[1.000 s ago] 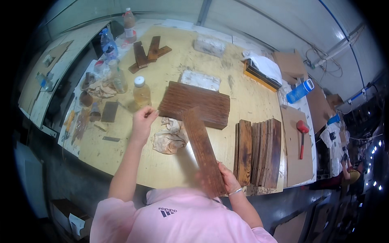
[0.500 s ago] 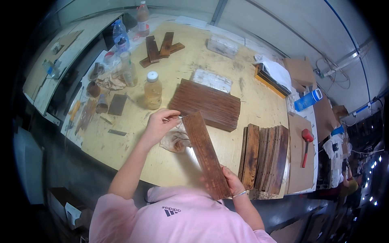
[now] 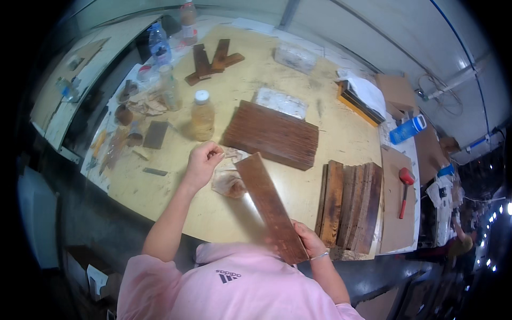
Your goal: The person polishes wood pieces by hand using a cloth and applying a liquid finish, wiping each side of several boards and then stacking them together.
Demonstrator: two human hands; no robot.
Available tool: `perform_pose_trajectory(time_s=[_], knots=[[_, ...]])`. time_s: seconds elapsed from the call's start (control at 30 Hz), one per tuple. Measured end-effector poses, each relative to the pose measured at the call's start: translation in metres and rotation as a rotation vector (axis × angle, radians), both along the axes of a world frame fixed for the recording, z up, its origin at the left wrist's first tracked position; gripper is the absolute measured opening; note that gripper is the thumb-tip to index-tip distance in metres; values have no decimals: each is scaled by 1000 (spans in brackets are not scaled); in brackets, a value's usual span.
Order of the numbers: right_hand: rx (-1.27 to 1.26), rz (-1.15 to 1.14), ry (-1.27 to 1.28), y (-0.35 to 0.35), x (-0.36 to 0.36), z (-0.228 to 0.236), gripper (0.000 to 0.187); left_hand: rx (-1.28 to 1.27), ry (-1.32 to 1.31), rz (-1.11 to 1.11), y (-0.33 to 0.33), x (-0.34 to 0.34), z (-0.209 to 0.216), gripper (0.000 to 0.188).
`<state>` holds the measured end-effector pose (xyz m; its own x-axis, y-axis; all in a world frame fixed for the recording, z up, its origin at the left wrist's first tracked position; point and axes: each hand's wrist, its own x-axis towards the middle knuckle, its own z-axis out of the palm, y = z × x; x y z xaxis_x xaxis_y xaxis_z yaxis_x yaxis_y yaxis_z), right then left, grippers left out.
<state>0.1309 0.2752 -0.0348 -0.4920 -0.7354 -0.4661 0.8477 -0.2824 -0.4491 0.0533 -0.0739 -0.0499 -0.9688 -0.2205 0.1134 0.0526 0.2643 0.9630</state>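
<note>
A long brown wooden board slants up and away from my body, raised off the table. My right hand is closed on its near end, with the thumb along its edge. Beyond the board's far end, on the left, my left hand is closed in a pinch; anything between its fingertips is too small to make out. Below that hand a stained, crumpled cloth lies on the table, partly behind the board. A neat stack of dark brown boards sits just past the cloth.
Several boards stand in a row at the right, near a red mallet and a blue bottle. A white-capped bottle of yellowish liquid stands beyond my left hand. Loose wood pieces lie at the back.
My left hand has drawn slightly left, away from the board's far end. The board's far end has shifted a little left and nearer; my right hand keeps its grip.
</note>
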Motion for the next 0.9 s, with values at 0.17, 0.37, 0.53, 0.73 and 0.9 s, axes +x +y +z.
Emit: perform_pose_trajectory(time_s=[0.17, 0.37, 0.53, 0.73, 0.9], knots=[[33, -40, 28, 7, 7, -10, 70, -349, -307, -157, -37, 32, -11, 13], [41, -38, -29, 5, 11, -10, 77, -513, -79, 497, -138, 76, -55, 14], [49, 13, -4, -2, 4, -8, 76, -849, -116, 659, -199, 80, -54, 28], [65, 109, 59, -9, -6, -5, 78, -1015, 69, 365, -243, 67, -72, 38], [127, 86, 71, -20, -2, 13, 80, -1028, 8, 320, -244, 72, -64, 35]])
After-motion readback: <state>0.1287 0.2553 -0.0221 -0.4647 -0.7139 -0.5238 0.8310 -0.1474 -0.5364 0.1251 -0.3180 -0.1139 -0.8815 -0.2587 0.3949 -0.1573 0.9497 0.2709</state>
